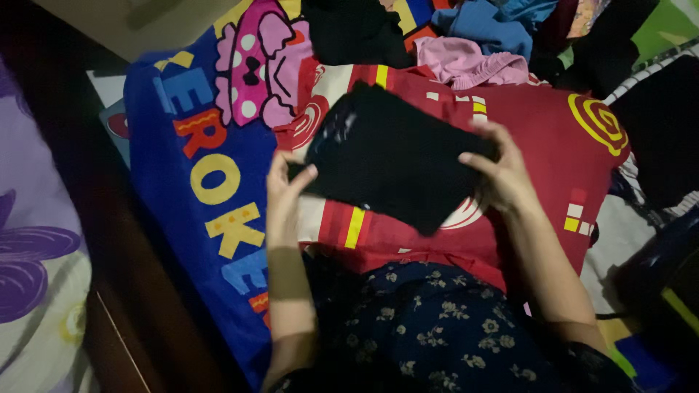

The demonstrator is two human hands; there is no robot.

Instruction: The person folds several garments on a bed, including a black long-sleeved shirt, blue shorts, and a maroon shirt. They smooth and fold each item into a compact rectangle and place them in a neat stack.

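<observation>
A folded black garment lies tilted over a red cloth with yellow and white markings. My left hand grips the garment's lower left edge, thumb on top. My right hand holds its right edge, fingers curled over the fabric. Both hands keep the garment slightly above the red cloth. My lap, in dark floral fabric, is just below.
A blue sheet with large coloured letters and a pink cartoon figure spreads to the left. A pile of clothes lies at the back: pink, blue, black. A dark wooden edge and purple flowered fabric sit at left.
</observation>
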